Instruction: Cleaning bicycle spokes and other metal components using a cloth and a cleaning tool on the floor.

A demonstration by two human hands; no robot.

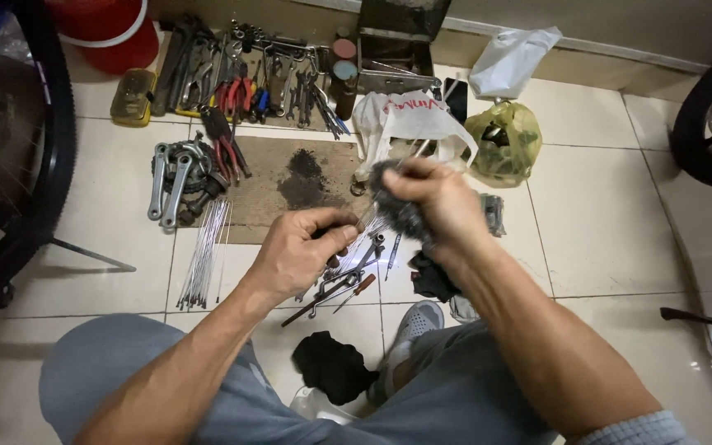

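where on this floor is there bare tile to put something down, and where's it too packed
Bare tile lies right of the yellow-green bag, running out to the dark tyre, and left of the loose spokes toward the bicycle wheel. It is crowded along the wall by the tool pile, and under the left hand and right hand.

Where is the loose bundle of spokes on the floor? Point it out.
In the head view, the bundle of spokes lies on the tiled floor left of the left hand, just below the crank set and beside the brown mat.
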